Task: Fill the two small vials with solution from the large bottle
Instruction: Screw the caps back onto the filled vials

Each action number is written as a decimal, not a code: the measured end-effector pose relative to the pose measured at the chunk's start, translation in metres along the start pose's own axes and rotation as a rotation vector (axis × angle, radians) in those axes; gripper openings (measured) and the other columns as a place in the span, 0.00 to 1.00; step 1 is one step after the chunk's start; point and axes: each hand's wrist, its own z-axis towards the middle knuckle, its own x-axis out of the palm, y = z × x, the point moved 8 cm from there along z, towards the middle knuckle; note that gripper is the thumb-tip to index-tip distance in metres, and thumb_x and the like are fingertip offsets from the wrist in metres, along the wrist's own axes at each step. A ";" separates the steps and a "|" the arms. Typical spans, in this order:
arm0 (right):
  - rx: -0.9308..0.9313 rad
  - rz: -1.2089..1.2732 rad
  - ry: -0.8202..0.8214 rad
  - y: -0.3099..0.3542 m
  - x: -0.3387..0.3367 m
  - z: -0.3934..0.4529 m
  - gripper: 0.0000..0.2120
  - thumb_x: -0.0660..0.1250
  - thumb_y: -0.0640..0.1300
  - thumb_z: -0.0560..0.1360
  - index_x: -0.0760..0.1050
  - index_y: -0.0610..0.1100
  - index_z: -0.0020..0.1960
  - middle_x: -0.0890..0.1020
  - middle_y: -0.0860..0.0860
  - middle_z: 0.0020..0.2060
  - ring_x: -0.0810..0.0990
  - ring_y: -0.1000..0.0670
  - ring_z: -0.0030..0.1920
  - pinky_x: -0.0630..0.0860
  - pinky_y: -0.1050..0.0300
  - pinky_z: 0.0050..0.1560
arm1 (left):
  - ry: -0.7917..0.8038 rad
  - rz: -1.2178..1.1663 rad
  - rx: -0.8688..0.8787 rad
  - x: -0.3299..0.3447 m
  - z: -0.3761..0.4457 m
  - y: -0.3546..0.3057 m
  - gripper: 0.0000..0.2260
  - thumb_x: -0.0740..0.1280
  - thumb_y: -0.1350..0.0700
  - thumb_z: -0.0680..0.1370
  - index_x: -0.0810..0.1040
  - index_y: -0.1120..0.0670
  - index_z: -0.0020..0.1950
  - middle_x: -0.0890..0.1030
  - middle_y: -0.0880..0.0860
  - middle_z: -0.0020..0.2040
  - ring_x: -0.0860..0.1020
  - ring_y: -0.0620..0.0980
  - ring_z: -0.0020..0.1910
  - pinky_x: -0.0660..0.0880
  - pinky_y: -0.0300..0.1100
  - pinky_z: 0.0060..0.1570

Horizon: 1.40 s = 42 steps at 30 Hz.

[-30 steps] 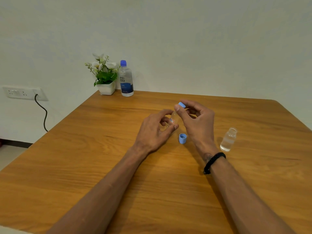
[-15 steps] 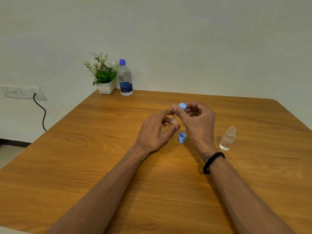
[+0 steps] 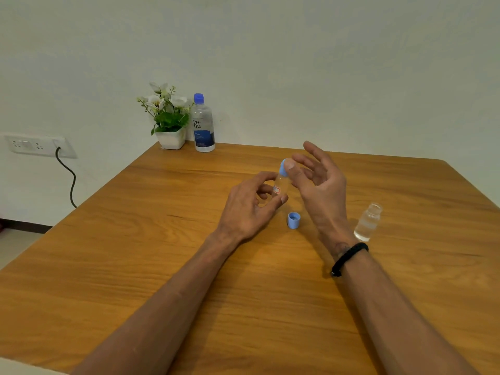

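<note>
My left hand [image 3: 247, 205] grips a small clear vial [image 3: 280, 185] with a red-edged label, held tilted above the wooden table [image 3: 135, 253]. A blue cap [image 3: 283, 167] sits on the vial's top, and the thumb of my right hand [image 3: 319, 182] presses against it while the other fingers spread wide. A second vial [image 3: 368, 222] stands uncapped to the right, with clear liquid inside. A loose blue cap [image 3: 293, 220] lies on the table between my wrists. The large bottle [image 3: 203, 124], blue-capped, stands at the far left corner.
A white pot with a flowering plant [image 3: 167, 117] stands beside the large bottle against the wall. A wall socket with a black cable [image 3: 66, 174] is off the table's left side. A black band circles my right wrist.
My right hand's fingers have opened and fanned out from a pinch on the blue cap; only the thumb stays at it. My left hand keeps hold of the vial.
</note>
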 end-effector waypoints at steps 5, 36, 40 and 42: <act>0.054 0.105 0.064 -0.004 0.002 0.002 0.18 0.73 0.37 0.80 0.82 0.47 0.69 0.88 0.52 0.59 0.85 0.57 0.63 0.82 0.46 0.67 | 0.023 0.012 0.004 0.003 0.000 0.000 0.23 0.73 0.44 0.79 0.76 0.46 0.72 0.83 0.44 0.52 0.81 0.40 0.52 0.75 0.34 0.45; 0.025 -0.034 -0.028 -0.003 -0.007 -0.001 0.21 0.83 0.49 0.71 0.84 0.50 0.62 0.85 0.55 0.50 0.82 0.58 0.48 0.80 0.66 0.48 | 0.025 0.089 0.039 0.005 -0.002 -0.004 0.24 0.71 0.40 0.78 0.75 0.44 0.72 0.82 0.41 0.50 0.79 0.41 0.50 0.78 0.48 0.54; 0.072 0.068 0.037 -0.004 -0.002 0.000 0.24 0.80 0.43 0.75 0.79 0.53 0.69 0.88 0.54 0.58 0.85 0.56 0.60 0.82 0.59 0.59 | 0.004 0.052 0.021 0.002 -0.001 -0.004 0.23 0.73 0.42 0.78 0.76 0.46 0.71 0.82 0.42 0.50 0.80 0.42 0.51 0.79 0.47 0.53; 0.097 0.112 0.053 -0.006 -0.001 0.000 0.24 0.77 0.36 0.76 0.79 0.53 0.69 0.89 0.52 0.56 0.86 0.53 0.60 0.83 0.56 0.61 | 0.000 0.052 0.016 0.001 -0.001 -0.004 0.23 0.74 0.43 0.78 0.77 0.47 0.72 0.82 0.42 0.50 0.80 0.43 0.51 0.79 0.48 0.53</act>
